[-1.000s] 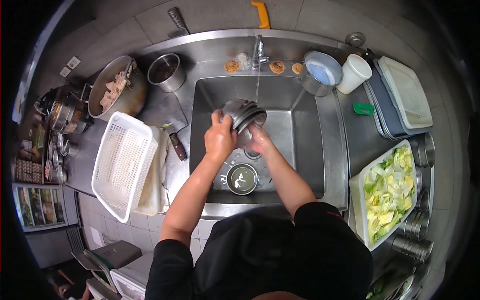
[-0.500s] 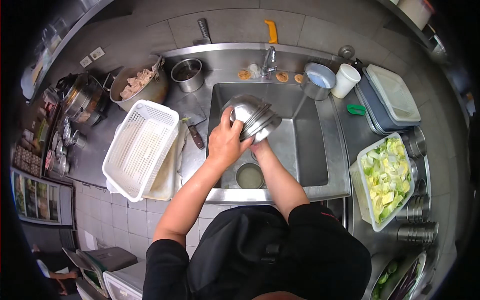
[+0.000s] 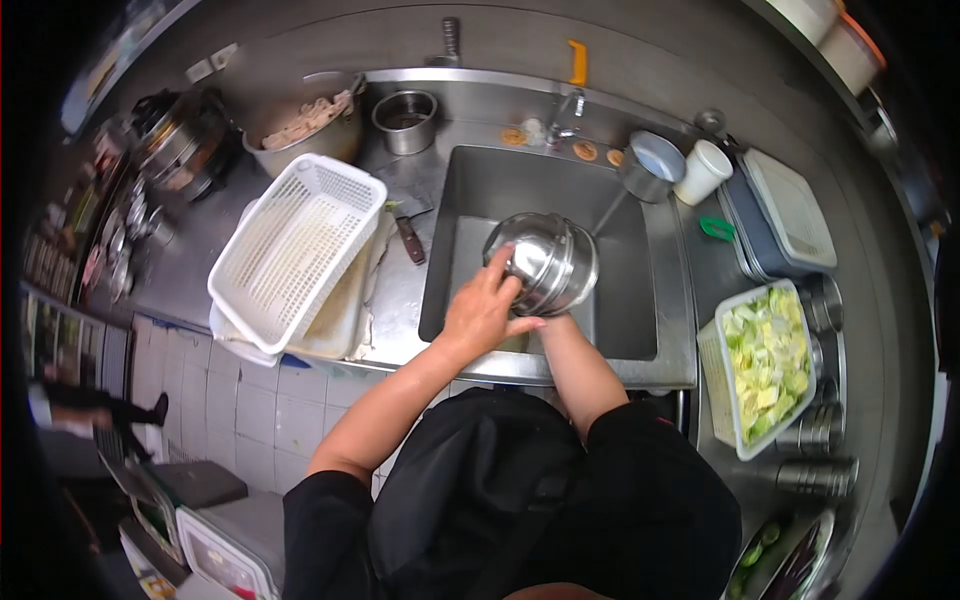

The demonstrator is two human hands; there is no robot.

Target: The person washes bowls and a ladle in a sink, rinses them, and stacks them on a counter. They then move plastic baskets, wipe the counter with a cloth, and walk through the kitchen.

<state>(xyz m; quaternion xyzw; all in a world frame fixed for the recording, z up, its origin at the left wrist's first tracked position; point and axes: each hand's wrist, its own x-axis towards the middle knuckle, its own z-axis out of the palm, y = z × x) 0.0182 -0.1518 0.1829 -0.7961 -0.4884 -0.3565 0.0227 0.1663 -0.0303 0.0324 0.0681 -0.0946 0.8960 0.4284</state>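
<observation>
A stack of shiny metal bowls [image 3: 552,262] is held tilted over the sink [image 3: 630,330], rims facing right. My left hand [image 3: 484,308] grips the near left side of the stack, fingers over the curved outside and thumb toward the lower edge. From below, my right hand [image 3: 553,326] reaches in against the bowls; its fingers are hidden behind them. A round container of liquid [image 3: 515,343] in the sink is mostly covered by my hands and the bowls.
Left of the sink are a white basket [image 3: 290,255], a cleaver [image 3: 409,238] and a pot of pale meat [image 3: 310,130]. A faucet [image 3: 570,112] stands behind. Cut lettuce fills a basket [image 3: 708,385] at right. Someone's leg [image 3: 140,412] shows at far left.
The bowls have turned and moved right and down within the sink, both hands with them. The container beneath is now more covered. My view has shifted, and a person's leg appears at far left.
</observation>
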